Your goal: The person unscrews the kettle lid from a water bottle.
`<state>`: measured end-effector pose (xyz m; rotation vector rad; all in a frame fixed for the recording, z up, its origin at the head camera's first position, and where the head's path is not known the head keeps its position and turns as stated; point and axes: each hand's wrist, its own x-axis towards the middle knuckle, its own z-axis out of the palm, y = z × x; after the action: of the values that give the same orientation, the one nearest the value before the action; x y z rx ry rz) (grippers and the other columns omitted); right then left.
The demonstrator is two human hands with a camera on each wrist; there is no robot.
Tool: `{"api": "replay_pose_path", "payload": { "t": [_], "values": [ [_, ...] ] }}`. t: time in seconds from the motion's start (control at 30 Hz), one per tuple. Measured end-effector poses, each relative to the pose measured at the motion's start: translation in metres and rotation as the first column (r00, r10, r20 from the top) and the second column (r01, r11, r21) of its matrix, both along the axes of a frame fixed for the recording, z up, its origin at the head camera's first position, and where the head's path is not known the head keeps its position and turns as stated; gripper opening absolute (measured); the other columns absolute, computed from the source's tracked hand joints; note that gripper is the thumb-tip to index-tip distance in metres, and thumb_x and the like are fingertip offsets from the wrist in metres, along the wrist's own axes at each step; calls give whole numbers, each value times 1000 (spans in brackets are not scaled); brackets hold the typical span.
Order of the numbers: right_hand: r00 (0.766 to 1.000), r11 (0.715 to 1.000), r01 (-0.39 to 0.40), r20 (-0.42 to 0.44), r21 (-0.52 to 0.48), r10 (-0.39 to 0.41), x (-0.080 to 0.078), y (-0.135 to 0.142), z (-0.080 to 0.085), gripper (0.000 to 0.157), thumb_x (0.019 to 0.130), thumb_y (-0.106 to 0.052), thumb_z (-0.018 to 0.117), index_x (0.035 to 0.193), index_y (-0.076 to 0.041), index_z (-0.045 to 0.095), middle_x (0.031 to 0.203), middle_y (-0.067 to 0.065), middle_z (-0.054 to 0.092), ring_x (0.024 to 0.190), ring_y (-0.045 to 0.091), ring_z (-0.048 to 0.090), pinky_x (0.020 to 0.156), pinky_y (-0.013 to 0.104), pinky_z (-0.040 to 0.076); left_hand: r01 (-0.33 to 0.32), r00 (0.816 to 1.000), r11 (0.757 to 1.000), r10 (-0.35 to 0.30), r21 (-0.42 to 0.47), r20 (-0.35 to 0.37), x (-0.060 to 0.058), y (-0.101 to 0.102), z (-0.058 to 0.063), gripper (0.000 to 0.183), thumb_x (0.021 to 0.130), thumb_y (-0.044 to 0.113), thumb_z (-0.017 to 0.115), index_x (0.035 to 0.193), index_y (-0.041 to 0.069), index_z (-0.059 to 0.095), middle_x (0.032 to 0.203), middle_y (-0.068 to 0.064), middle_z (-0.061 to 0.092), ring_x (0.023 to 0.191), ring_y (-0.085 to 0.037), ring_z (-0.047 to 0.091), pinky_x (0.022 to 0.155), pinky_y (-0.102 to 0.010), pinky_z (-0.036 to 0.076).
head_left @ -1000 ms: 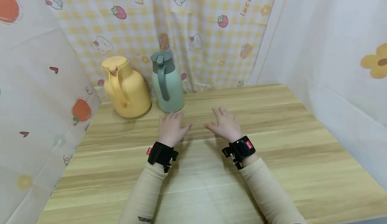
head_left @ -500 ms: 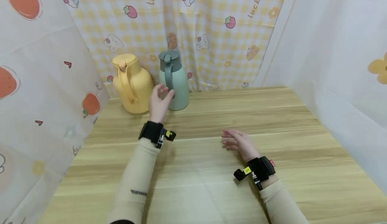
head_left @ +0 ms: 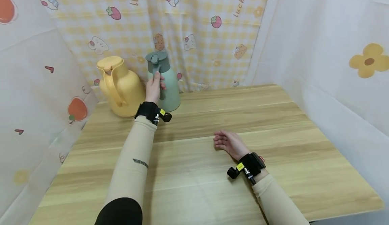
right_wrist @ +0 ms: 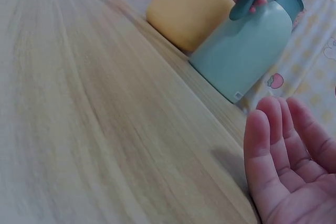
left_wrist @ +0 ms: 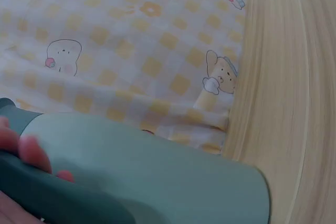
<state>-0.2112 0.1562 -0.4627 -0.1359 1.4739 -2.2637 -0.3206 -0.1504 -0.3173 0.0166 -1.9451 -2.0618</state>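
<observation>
A pale green vacuum jug (head_left: 172,91) with a darker green lid and handle stands upright at the back of the table. My left hand (head_left: 153,90) grips its handle, fingers curled round it; the left wrist view shows fingertips (left_wrist: 34,153) past the dark handle (left_wrist: 63,195). Both jug and gripping hand also appear in the right wrist view, with the jug's base on or close to the tabletop. Nothing is held by my right hand (head_left: 231,144), which rests on its side at the table's middle right, its fingers (right_wrist: 257,140) loosely bent.
Just left of the green jug stands a yellow jug (head_left: 129,91) with its handle facing me. A checked curtain (head_left: 197,63) hangs close behind both. White printed cloth (head_left: 334,49) borders the wooden table (head_left: 188,164) at the sides.
My left hand has gone forward from the tabletop to the green jug and taken hold of its handle. My right hand has drawn back slightly and turned onto its side.
</observation>
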Motion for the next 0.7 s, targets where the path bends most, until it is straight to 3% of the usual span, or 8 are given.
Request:
{"api": "replay_pose_path", "payload": {
  "t": [0.17,0.37,0.7],
  "values": [
    [1000,1000,-21,15,6,20,-4,3,-2,47,107,-21,36,132,19,40,93,8,63,83,16,62,78,28,53,30,1000,998,-30,63,-1,1,7,2,43,105,35,40,75,5,47,59,-1,43,56,-15,43,62,-28,39],
    [999,1000,-30,27,7,30,-6,3,-1,50,106,-21,38,136,18,34,91,7,63,82,16,62,77,29,53,50,999,985,-48,162,-18,-2,10,1,49,104,37,40,69,2,44,53,-1,39,47,-12,37,51,-24,32],
    [998,999,-49,49,-7,49,-10,9,-1,53,106,-23,36,145,11,25,95,9,61,83,18,62,77,30,54,88,996,981,-89,172,-1,-3,11,3,51,104,38,39,66,3,43,52,0,36,47,-12,36,50,-24,31]
  ]
}}
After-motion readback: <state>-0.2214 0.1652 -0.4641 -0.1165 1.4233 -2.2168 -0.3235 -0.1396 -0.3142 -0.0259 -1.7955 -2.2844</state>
